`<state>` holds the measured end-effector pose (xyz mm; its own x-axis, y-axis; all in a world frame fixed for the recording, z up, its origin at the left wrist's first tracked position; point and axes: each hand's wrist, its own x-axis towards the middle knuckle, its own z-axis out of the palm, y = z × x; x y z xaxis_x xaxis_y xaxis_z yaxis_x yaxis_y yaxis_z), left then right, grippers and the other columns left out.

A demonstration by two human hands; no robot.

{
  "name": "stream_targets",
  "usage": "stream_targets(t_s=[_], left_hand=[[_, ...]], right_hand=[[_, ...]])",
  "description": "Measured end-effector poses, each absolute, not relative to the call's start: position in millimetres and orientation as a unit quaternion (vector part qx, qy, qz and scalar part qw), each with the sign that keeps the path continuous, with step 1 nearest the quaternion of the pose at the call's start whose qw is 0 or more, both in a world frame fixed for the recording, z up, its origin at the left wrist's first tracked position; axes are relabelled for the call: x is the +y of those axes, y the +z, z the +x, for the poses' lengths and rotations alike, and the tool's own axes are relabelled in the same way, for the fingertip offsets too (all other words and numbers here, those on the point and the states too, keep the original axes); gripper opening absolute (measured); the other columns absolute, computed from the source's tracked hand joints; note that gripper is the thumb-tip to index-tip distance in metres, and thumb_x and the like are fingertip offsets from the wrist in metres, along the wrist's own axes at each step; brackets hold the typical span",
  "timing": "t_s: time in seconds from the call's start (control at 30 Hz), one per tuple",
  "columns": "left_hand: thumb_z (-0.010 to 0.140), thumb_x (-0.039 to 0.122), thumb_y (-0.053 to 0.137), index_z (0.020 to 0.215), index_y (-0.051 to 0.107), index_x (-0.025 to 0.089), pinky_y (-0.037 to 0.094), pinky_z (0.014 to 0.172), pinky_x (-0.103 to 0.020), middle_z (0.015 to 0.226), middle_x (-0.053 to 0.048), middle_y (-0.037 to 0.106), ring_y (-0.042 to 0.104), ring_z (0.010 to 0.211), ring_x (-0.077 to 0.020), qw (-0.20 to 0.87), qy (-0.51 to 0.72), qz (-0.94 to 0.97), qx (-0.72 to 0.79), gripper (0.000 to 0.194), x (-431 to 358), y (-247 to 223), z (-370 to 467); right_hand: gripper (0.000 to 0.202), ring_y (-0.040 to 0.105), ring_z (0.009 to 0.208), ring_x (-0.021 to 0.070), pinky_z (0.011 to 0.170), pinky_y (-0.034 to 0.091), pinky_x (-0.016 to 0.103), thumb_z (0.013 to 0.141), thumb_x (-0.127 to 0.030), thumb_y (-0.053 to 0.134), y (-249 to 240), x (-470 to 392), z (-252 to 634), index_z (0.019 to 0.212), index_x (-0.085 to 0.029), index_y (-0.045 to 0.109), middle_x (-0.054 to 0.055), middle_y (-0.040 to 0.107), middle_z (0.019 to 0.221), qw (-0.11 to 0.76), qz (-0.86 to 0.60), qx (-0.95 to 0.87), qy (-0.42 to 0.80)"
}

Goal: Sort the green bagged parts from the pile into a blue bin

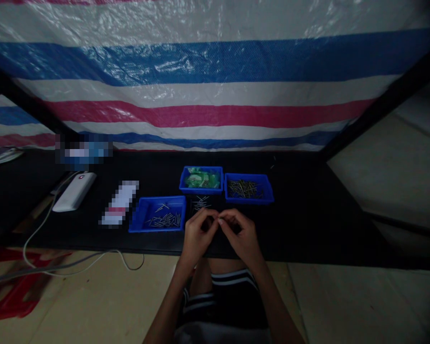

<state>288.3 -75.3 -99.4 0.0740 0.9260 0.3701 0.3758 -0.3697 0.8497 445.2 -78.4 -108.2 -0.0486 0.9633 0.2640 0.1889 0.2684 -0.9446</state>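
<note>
My left hand and my right hand meet at the fingertips above the black table's front edge. Both are closed in a pinch; whatever sits between the fingers is too small and dark to name. Just beyond the left hand lies a loose pile of thin metal pins. A blue tray to the left holds silvery pins. Behind the hands, another blue tray contains green plastic packaging. Beside it, a third blue tray carries darker, brassy pins.
A white power bank with a cable lies left on the black table, near a blurred-out phone-like object. Striped plastic sheeting hangs behind. A red stool stands below at left.
</note>
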Motion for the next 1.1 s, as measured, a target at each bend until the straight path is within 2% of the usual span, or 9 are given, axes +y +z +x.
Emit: stream_targets(t_s=[0.33,0.5,0.57,0.63,0.77,0.87,0.97,1.1], left_hand=[[0.095,0.020,0.067,0.096,0.071,0.021,0.050,0.065,-0.022,0.085,0.000,0.073,0.065,0.070,-0.0126,0.301,0.469,0.665,0.497,0.005,-75.3,-99.9,289.2],[0.095,0.027,0.070,0.103,0.072,0.021,0.047,0.058,-0.021,0.081,0.001,0.072,0.061,0.061,-0.0110,0.305,0.463,0.654,0.515,0.010,-75.3,-97.8,291.1],[0.095,0.027,0.069,0.103,0.072,0.021,0.046,0.057,-0.021,0.079,0.002,0.071,0.059,0.059,-0.0103,0.310,0.459,0.654,0.515,0.011,-75.7,-96.9,291.7],[0.096,0.028,0.068,0.101,0.073,0.021,0.045,0.057,-0.021,0.078,0.002,0.071,0.059,0.059,-0.0103,0.314,0.454,0.658,0.512,0.010,-76.1,-96.8,292.0],[0.098,0.031,0.066,0.097,0.074,0.021,0.044,0.059,-0.022,0.076,0.001,0.071,0.060,0.061,-0.0112,0.315,0.446,0.662,0.514,0.013,-77.2,-98.4,291.7],[0.100,0.033,0.063,0.089,0.072,0.020,0.043,0.059,-0.023,0.073,0.001,0.068,0.059,0.061,-0.0116,0.308,0.455,0.656,0.518,0.020,-78.7,-99.0,290.5],[0.103,0.034,0.058,0.069,0.060,0.019,0.037,0.056,-0.025,0.062,0.002,0.057,0.052,0.056,-0.0111,0.286,0.469,0.654,0.519,0.037,-81.4,-98.3,288.4],[0.104,0.033,0.053,0.058,0.037,0.021,0.029,0.052,-0.027,0.055,0.004,0.037,0.039,0.051,-0.0102,0.250,0.493,0.669,0.497,0.050,-84.3,-97.5,286.7]], right_hand=[[0.007,0.065,0.074,0.0142,0.068,0.052,0.027,0.095,-0.023,0.069,-101.1,-78.5,444.1,0.098,-0.023,0.076,0.001,0.071,0.086,0.514,-0.471,-0.619,0.361],[0.008,0.070,0.087,0.0184,0.071,0.055,0.030,0.097,-0.024,0.067,-95.2,-80.5,451.8,0.099,-0.023,0.075,0.008,0.073,0.111,0.595,-0.521,-0.585,0.180],[0.008,0.071,0.083,0.0188,0.071,0.055,0.030,0.098,-0.025,0.067,-92.1,-75.5,461.5,0.102,-0.023,0.074,0.008,0.077,0.106,0.609,-0.547,-0.565,0.102],[0.011,0.069,0.072,0.0177,0.069,0.054,0.030,0.098,-0.028,0.069,-86.8,-65.5,473.3,0.105,-0.021,0.075,0.006,0.078,0.090,0.600,-0.584,-0.545,0.042],[0.028,0.061,0.061,0.0149,0.069,0.052,0.030,0.098,-0.035,0.070,-75.0,-45.1,491.6,0.120,-0.018,0.075,0.003,0.074,0.079,0.554,-0.624,-0.551,-0.014],[0.030,0.054,0.054,0.0131,0.065,0.050,0.028,0.099,-0.035,0.067,-77.7,-45.9,490.0,0.122,-0.018,0.074,0.000,0.069,0.072,0.538,-0.634,-0.555,-0.024],[0.022,0.054,0.055,0.0125,0.062,0.049,0.026,0.101,-0.032,0.063,-92.5,-58.1,474.3,0.114,-0.020,0.075,0.000,0.068,0.072,0.527,-0.613,-0.588,0.026],[0.019,0.065,0.071,0.0149,0.067,0.050,0.026,0.100,-0.024,0.063,-108.0,-67.5,451.3,0.114,-0.026,0.076,0.001,0.072,0.087,0.393,-0.541,-0.727,0.155]])
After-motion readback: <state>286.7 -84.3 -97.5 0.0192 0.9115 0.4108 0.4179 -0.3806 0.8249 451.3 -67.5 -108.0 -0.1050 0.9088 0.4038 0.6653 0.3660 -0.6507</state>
